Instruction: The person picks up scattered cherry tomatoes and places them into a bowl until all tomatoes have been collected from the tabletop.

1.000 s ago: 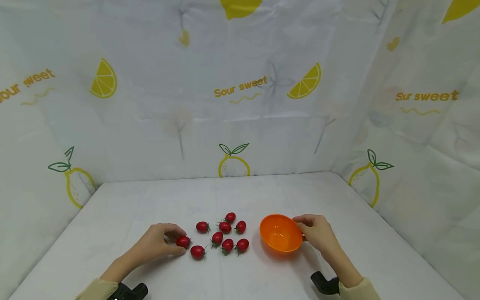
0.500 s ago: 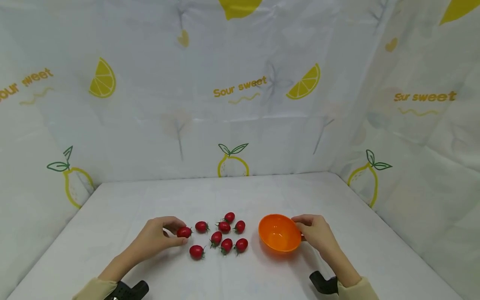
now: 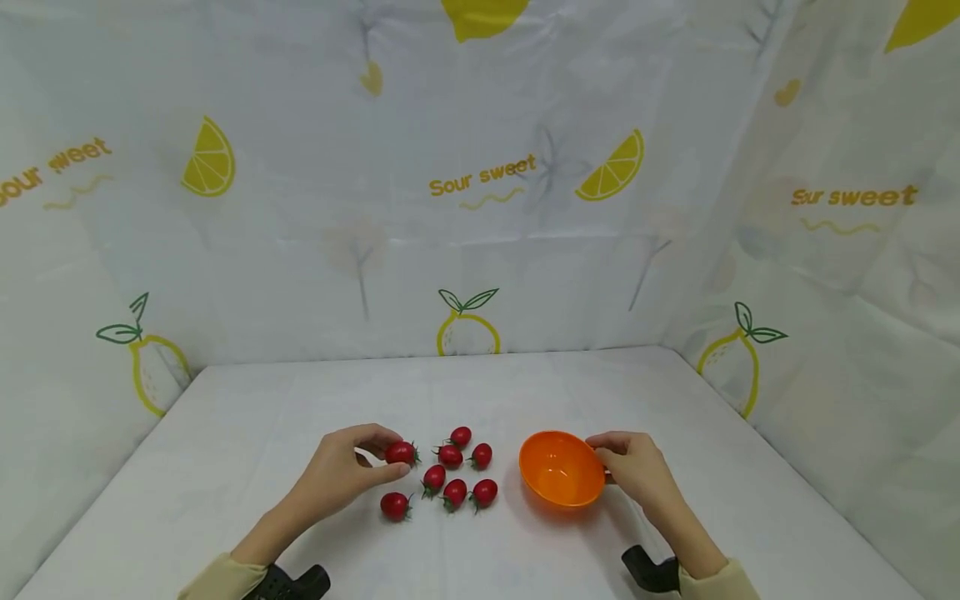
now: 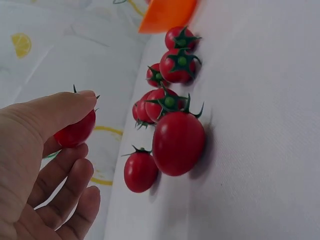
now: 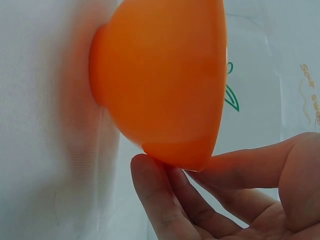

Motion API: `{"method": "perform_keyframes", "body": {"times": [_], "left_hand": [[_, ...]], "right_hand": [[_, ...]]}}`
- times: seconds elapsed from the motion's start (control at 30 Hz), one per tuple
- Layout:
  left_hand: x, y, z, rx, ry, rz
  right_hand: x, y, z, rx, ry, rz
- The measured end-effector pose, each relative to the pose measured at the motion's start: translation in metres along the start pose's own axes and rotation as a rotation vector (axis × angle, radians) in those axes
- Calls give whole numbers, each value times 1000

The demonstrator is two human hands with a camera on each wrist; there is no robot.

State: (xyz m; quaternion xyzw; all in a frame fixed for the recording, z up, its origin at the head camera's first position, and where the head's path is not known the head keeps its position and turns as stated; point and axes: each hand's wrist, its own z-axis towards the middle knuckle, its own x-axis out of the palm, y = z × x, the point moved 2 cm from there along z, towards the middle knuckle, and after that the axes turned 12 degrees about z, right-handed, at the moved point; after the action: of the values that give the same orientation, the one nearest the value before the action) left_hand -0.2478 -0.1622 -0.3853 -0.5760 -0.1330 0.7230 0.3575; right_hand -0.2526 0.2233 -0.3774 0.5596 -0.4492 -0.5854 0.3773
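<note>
Pinching a small red tomato (image 4: 77,131) between thumb and fingers, the left hand (image 3: 347,471) held it just above the cloth, at the left of the scattered fruit, its remaining fingers loosely bent beneath. The right hand (image 3: 633,468) gripped the right side of an orange bowl (image 3: 542,471), thumb against the upper part and fingers below, so the bowl sat mouth up; whether its foot bore fully on the cloth was hard to tell. Just nearer than the held tomato lay a loose tomato (image 3: 393,506), and in the left wrist view another tomato (image 4: 140,172) sat beside it, farther off. To the right, a cluster of tomatoes (image 3: 451,455) lay on the cloth between the left hand and the bowl, and no tomato showed inside the bowl. The step in hand appeared to be carrying one tomato while the bowl was kept steady. The next move seemed to call for a path to the right, high enough to clear the cluster, with a light pinch and the right hand holding firm. Around it all spread the white tablecloth (image 3: 525,550), and at the far side rose a lemon-printed backdrop (image 3: 300,183).
</note>
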Motion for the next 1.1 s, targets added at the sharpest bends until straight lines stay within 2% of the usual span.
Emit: {"method": "perform_keyframes", "body": {"times": [0.3, 0.47, 0.8, 1.1], "left_hand": [[10, -19, 9, 10, -22, -41], [19, -32, 13, 15, -34, -95], [47, -60, 25, 64, 12, -138], [74, -82, 35, 91, 47, -188]], "right_hand": [[-1, -1, 0, -19, -11, 20], [-2, -2, -1, -30, -18, 28], [-2, -4, 0, -15, -38, 22], [-2, -2, -1, -45, -24, 25]]}}
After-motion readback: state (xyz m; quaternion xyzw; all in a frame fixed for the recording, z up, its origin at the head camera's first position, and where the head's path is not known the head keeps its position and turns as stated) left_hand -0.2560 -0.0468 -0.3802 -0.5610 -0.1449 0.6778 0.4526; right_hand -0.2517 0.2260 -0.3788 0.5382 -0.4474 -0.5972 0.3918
